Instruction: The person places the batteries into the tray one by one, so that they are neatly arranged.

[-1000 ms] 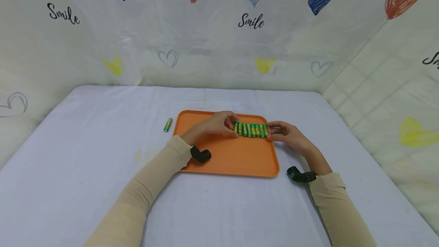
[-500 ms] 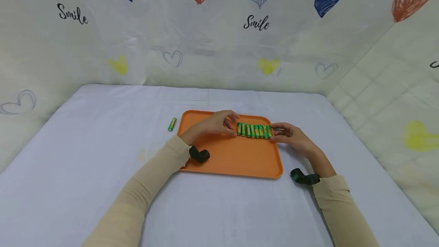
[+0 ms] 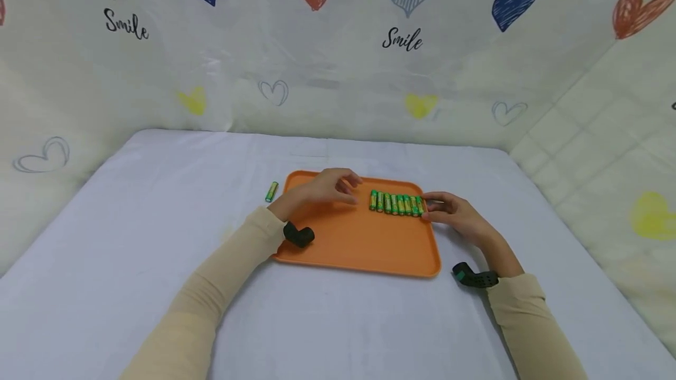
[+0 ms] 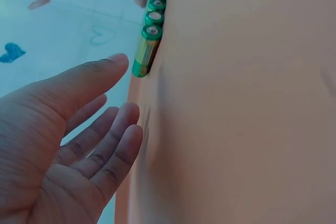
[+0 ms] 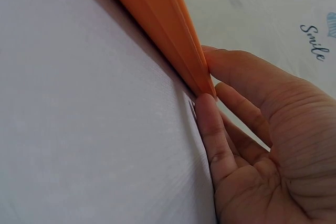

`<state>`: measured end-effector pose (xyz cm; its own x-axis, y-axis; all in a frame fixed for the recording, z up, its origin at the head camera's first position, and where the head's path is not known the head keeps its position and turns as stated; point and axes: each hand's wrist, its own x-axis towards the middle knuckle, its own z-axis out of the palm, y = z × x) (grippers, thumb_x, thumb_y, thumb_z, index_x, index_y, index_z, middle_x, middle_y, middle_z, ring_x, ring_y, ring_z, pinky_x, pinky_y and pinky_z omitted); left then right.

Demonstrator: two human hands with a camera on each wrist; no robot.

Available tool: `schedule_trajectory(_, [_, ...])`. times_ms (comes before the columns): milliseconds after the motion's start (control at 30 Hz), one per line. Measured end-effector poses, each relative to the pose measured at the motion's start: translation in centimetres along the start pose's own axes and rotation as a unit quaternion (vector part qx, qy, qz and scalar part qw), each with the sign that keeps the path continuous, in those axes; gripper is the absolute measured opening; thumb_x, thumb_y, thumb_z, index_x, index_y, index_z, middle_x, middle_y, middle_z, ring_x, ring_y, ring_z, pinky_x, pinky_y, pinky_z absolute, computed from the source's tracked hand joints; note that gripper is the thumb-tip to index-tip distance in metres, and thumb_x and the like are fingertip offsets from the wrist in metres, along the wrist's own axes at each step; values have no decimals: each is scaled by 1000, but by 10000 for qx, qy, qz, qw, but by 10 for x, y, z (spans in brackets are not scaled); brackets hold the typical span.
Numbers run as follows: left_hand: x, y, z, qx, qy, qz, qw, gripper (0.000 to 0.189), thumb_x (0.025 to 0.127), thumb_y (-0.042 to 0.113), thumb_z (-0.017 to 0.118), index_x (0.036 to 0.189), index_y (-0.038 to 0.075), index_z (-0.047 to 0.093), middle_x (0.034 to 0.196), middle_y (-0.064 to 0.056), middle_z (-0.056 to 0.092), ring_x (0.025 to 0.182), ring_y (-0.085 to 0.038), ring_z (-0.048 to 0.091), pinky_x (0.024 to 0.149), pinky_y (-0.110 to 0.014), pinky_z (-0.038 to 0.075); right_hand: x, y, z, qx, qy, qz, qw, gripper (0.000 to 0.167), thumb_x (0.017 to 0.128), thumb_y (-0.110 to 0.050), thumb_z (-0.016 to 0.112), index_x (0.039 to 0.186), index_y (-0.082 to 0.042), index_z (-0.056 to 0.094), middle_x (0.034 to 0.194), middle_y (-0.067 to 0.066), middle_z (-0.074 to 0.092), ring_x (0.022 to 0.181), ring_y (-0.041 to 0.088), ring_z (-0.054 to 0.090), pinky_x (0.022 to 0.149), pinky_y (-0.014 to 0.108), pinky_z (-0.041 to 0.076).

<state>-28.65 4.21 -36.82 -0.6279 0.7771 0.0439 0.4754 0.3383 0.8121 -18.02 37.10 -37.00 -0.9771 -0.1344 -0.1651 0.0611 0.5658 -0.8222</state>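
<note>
A row of several green batteries stretches side by side along the right part of the orange tray. Over the tray, left of the row, my left hand hovers with fingers loosely bent and nothing in them. In the left wrist view a gap separates its thumb tip from the nearest battery. My right hand stays at the tray's right edge beside the row's end. Its thumb reaches over the tray rim, while another finger lies just outside it, low by the tablecloth.
One single battery lies on the white tablecloth, just left of the tray. Behind the table hangs a pale backdrop printed with hearts and words. Both wrists carry dark camera mounts.
My left hand has drawn away to the left from the end of the battery row. The right hand keeps its place at the tray edge. The head view has shifted slightly.
</note>
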Motion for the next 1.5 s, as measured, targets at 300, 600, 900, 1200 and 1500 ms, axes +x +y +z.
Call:
schedule_trajectory(300, [-16, -4, -19, 49, 132, -119, 9998, 47, 88, 19, 75, 129, 4, 58, 125, -11, 59, 104, -19, 62, 95, -30, 49, 1, -1, 1, -119, 36, 87, 9999, 66, 91, -32, 71, 144, -5, 43, 132, 18, 55, 110, 14, 53, 97, 30, 40])
schedule_trajectory(600, [-28, -10, -37, 468, 312, -49, 9984, 39, 92, 30, 69, 125, 11, 62, 122, -2, 62, 109, -19, 61, 100, -32, 46, 1, 0, 1, -130, 4, 58, 9999, 66, 91, -32, 71, 144, -4, 42, 130, 17, 56, 107, 9, 53, 93, 24, 41])
schedule_trajectory(900, [-44, -19, -53, 542, 585, -64, 9968, 35, 93, 27, 69, 122, 9, 63, 121, -3, 64, 111, -20, 60, 98, -35, 47, 3, 0, 2, -212, 1, 88, 9997, 68, 91, -35, 71, 145, -5, 42, 132, 18, 54, 108, 10, 52, 95, 27, 40])
schedule_trajectory(1200, [-64, -32, -71, 675, 753, -244, 9946, 37, 92, 24, 70, 123, 7, 62, 122, -6, 64, 112, -23, 61, 96, -39, 49, 4, 0, 1, -289, -9, 85, 9995, 67, 91, -34, 70, 145, -5, 42, 132, 18, 54, 106, 7, 53, 94, 29, 39])
schedule_trajectory(1500, [-86, -38, -88, 795, 804, -465, 9925, 42, 92, 22, 70, 127, 1, 59, 124, -12, 62, 112, -28, 59, 97, -44, 48, 3, 0, 2, -219, 30, 71, 9997, 67, 91, -33, 70, 145, -4, 42, 130, 17, 54, 104, 6, 53, 89, 19, 40])
